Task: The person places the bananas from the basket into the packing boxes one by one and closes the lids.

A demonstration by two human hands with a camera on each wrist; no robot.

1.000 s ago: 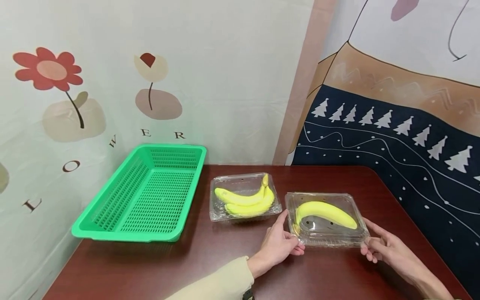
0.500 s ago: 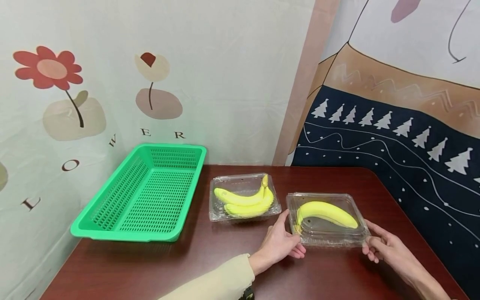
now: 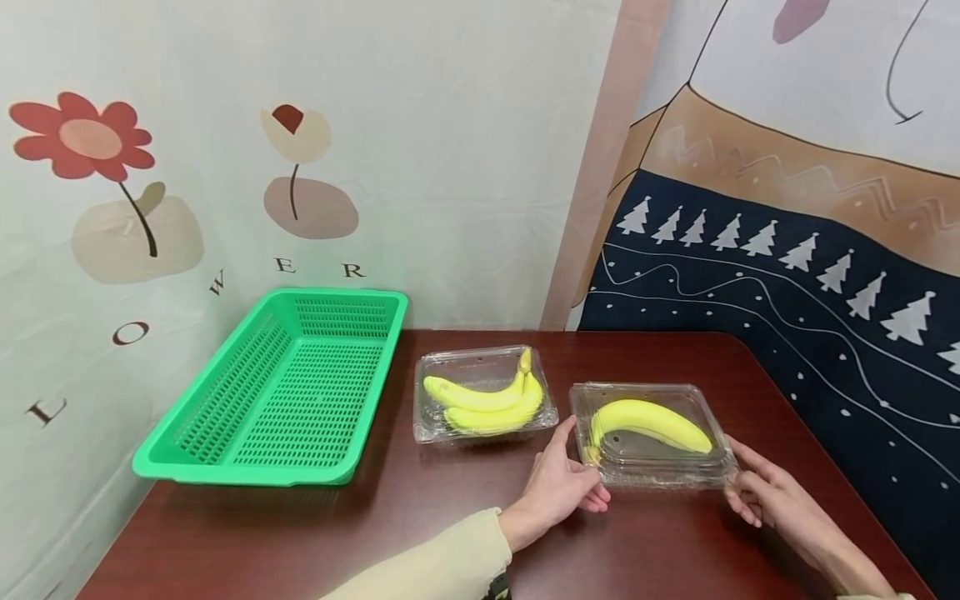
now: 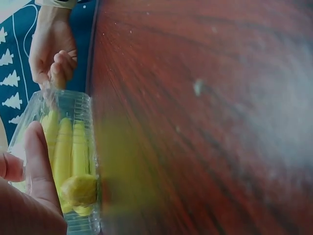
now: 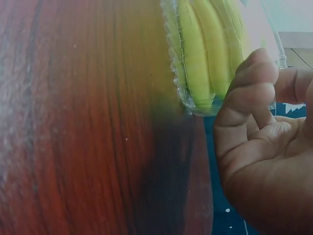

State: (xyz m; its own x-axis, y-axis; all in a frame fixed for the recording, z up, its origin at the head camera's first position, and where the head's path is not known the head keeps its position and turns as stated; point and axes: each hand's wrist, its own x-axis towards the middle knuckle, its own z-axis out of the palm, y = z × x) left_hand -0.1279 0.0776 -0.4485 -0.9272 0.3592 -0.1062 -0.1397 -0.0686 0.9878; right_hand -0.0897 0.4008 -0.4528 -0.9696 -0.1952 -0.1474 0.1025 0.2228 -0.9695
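A clear plastic clamshell box [image 3: 652, 471] with bananas [image 3: 651, 421] inside sits at the right of the dark red table. My left hand [image 3: 557, 483] holds its left front corner, thumb at the front and index finger along the side. At the right front corner, my right hand [image 3: 780, 500] grips the box between thumb and fingers. From the left wrist view, several banana fingers [image 4: 63, 152] show through the plastic wall, and the far hand [image 4: 53, 46] is curled at the other end. The right wrist view shows the bent fingers [image 5: 254, 88] against the box's end.
Another clear clamshell box [image 3: 431, 421] with bananas [image 3: 487, 400] stands left of the held one. Farther left is a green slotted basket [image 3: 273, 473] near the printed wall cloth [image 3: 450, 167]. The table [image 3: 420, 508] ends at the right beside a dark blue cloth [image 3: 750, 350].
The head view has turned slightly right, so the whole scene sits a little farther left. Both hands stay at the same corners of the box, which has hardly moved.
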